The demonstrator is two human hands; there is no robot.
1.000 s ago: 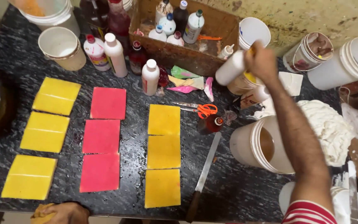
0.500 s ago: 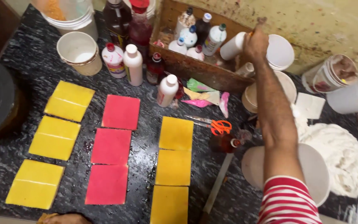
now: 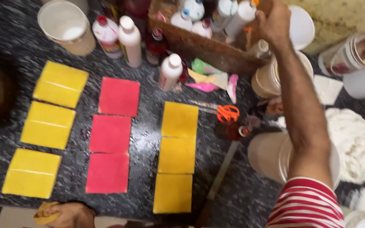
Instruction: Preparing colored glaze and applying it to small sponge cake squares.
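**A:** Head view first: where is the right hand (image 3: 275, 21)?

**B:** Far right of the dark speckled counter (image 3: 148, 126), arm stretched out over the wooden crate (image 3: 208, 48) of bottles. Its fingers are curled around a white squeeze bottle (image 3: 239, 17), gripping near the upper end.

**A:** How does that bottle lie?

**B:** Tilted, its long axis running from the hand down and leftward into the crate among the other white bottles. The bottle sits to the left of the palm, with the fingers wrapped over it from the right.

**A:** And the left hand (image 3: 68, 213)?

**B:** At the near edge of the counter, closed on a crumpled yellow cloth (image 3: 43, 213). It is well apart from the crate; the right hand is the only one near it.

**A:** What lies between them?

**B:** Three columns of flat squares: yellow sheets (image 3: 47, 124) on the left, red sheets (image 3: 110, 133) in the middle, orange-yellow sheets (image 3: 178, 154) to the right. Beyond them stands a loose white bottle (image 3: 170, 71), and orange-handled scissors (image 3: 227, 113) lie just right of the top orange sheet.

**A:** Anything under the arm?

**B:** A white tub (image 3: 271, 156) near the elbow, and a heap of white cotton (image 3: 355, 139) further right.
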